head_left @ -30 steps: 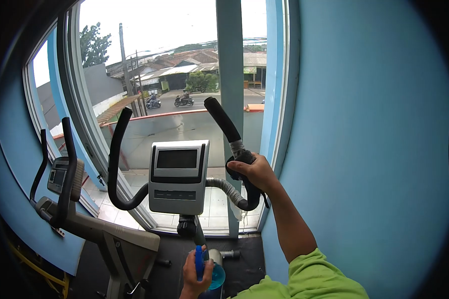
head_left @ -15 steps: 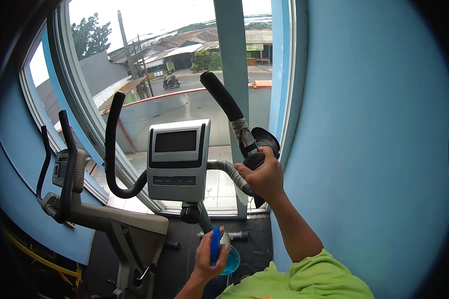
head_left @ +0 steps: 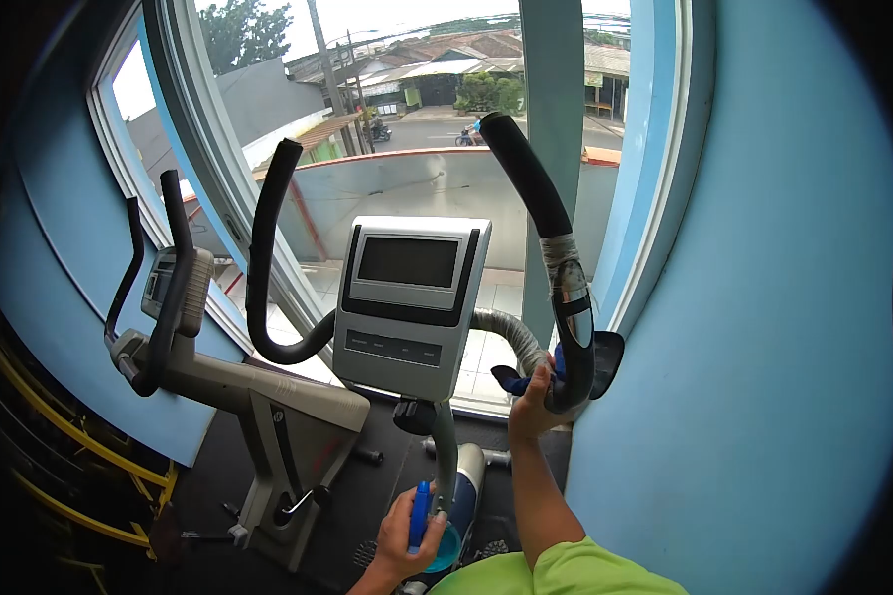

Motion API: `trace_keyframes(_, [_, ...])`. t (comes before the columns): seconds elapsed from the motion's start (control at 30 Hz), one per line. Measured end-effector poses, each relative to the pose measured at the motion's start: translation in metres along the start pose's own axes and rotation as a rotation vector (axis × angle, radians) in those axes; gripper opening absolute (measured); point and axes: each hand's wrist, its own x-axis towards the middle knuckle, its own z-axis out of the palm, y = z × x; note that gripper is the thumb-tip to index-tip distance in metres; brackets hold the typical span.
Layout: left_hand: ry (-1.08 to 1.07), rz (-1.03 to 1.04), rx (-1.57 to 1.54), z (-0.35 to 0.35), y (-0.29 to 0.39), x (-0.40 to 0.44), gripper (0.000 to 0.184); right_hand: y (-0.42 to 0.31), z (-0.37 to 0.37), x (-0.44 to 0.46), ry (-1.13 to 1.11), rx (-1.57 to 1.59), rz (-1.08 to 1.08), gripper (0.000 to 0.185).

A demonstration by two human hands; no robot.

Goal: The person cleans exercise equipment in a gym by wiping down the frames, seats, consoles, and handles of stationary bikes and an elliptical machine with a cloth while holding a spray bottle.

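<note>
Right hand [head_left: 532, 411] closed around the lower bend of the right handlebar [head_left: 528, 178], pinching a dark blue cloth [head_left: 607, 367] against it; left hand [head_left: 397, 543] curled around a blue-topped spray bottle [head_left: 421, 510], near side, below the console [head_left: 407, 263]. Cloth contact is at the bend only; the right handlebar's far upper grip, the console and the left handlebar [head_left: 259, 258] are out of its reach, and any coverage there cannot be told.
</note>
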Motion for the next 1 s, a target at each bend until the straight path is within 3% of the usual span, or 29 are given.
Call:
trace_keyframes(0.03, [0.007,-0.049,-0.007,-0.001,-0.001,-0.003,0.044,0.008,0.008,-0.010,0.013,-0.022,0.115,0.028])
trace_keyframes(0.1, [0.002,-0.095,-0.001,-0.003,-0.001,-0.011,0.044,0.026,0.019,-0.023,-0.406,-0.232,0.372,0.026])
trace_keyframes(0.17, [0.094,-0.165,-0.140,-0.004,0.001,-0.012,0.045,0.039,0.016,-0.059,-0.569,-0.200,0.502,0.027])
trace_keyframes(0.2, [0.082,-0.135,-0.120,-0.009,0.006,-0.011,0.042,0.015,0.007,-0.064,-0.696,-0.242,0.239,0.027])
trace_keyframes(0.27, [0.145,-0.143,-0.139,-0.015,0.005,-0.015,0.042,-0.021,-0.019,-0.068,-0.754,-0.282,0.101,0.037])
trace_keyframes(0.33, [0.248,-0.137,-0.178,-0.016,-0.001,-0.023,0.042,-0.050,-0.037,-0.043,-0.732,-0.344,-0.217,0.053])
trace_keyframes(0.37, [0.253,-0.154,-0.191,-0.017,-0.003,-0.026,0.042,-0.074,-0.034,-0.024,-0.758,-0.410,-0.278,0.066])
trace_keyframes(0.43, [0.254,-0.155,-0.177,-0.019,-0.006,-0.028,0.042,-0.115,-0.029,0.002,-1.070,-0.696,-0.173,0.081])
trace_keyframes(0.53, [0.235,-0.154,-0.208,-0.018,-0.018,-0.033,0.045,-0.138,-0.023,0.010,-1.315,-0.762,-0.272,0.087])
trace_keyframes(0.63, [0.236,-0.126,-0.245,-0.019,-0.021,-0.030,0.045,-0.161,-0.018,0.024,-1.266,-0.771,-0.482,0.087])
trace_keyframes(0.7, [0.241,-0.128,-0.271,-0.015,-0.019,-0.034,0.045,-0.177,0.002,0.033,-1.130,-0.989,-0.761,0.060])
trace_keyframes(0.77, [0.175,-0.105,-0.279,-0.015,-0.018,-0.033,0.043,-0.163,0.021,0.036,-1.229,-1.529,-0.585,0.050])
trace_keyframes(0.83, [0.157,-0.088,-0.301,-0.013,-0.019,-0.036,0.042,-0.121,0.027,0.039,-1.255,-1.823,-0.575,0.045])
trace_keyframes(0.9, [0.206,-0.105,-0.385,-0.010,-0.024,-0.041,0.045,-0.081,0.028,0.037,-1.196,-1.901,-0.563,0.044])
trace_keyframes(0.97, [0.212,-0.108,-0.380,-0.010,-0.029,-0.047,0.044,-0.060,0.040,0.033,-0.919,-1.977,-0.479,0.044])
trace_keyframes(1.0, [0.225,-0.120,-0.373,-0.010,-0.032,-0.053,0.044,-0.037,0.053,0.039,-0.938,-1.825,-0.496,0.043])
